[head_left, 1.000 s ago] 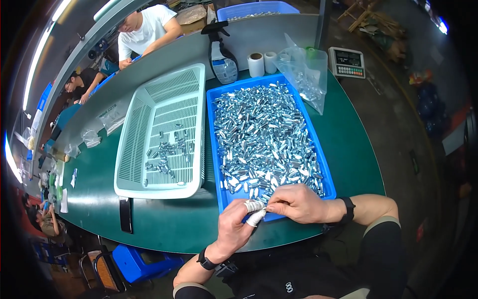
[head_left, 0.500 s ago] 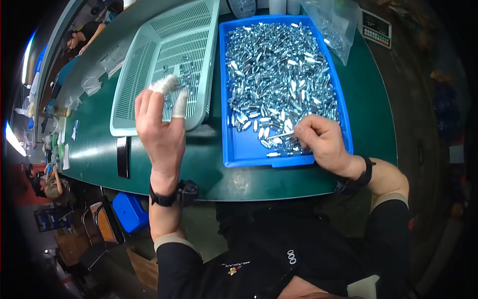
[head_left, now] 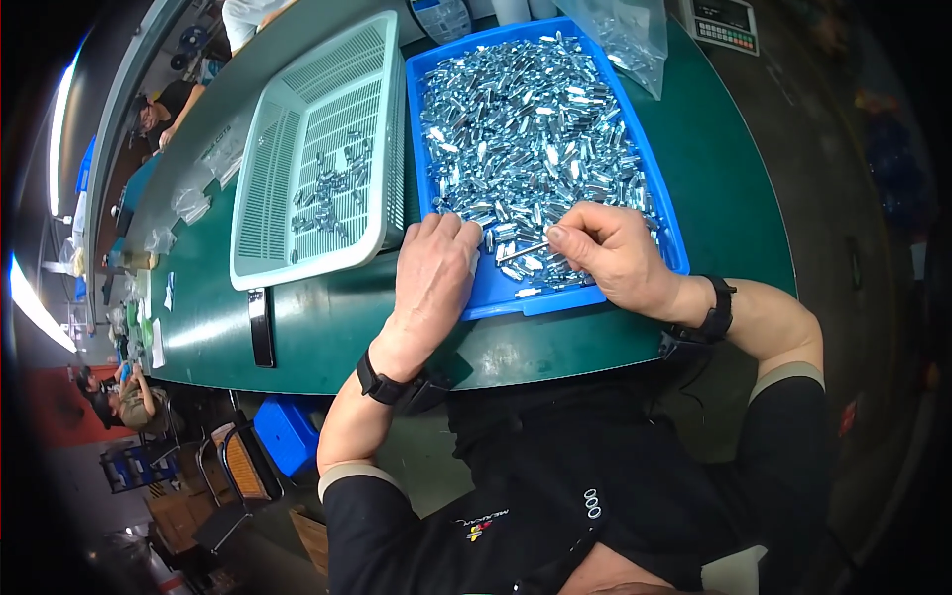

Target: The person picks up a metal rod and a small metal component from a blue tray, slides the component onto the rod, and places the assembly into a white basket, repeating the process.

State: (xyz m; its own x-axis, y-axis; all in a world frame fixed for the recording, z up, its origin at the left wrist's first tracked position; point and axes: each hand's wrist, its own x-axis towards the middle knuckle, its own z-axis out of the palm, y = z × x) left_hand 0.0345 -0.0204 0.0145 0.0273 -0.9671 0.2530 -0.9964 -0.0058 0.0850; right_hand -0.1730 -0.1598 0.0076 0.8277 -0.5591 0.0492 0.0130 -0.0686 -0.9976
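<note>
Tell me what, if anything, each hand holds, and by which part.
The right hand holds a thin metal rod by its right part, its left end sticking out. Whether the left hand holds anything cannot be told.

Small, silvery metal parts point(head_left: 516, 119) (elongated, jumbled at all angles) lay heaped in the blue tray point(head_left: 484, 286). A thin, straight metal rod point(head_left: 522, 252) slanted over its near end, pinched in the right hand point(head_left: 623, 260).
</note>
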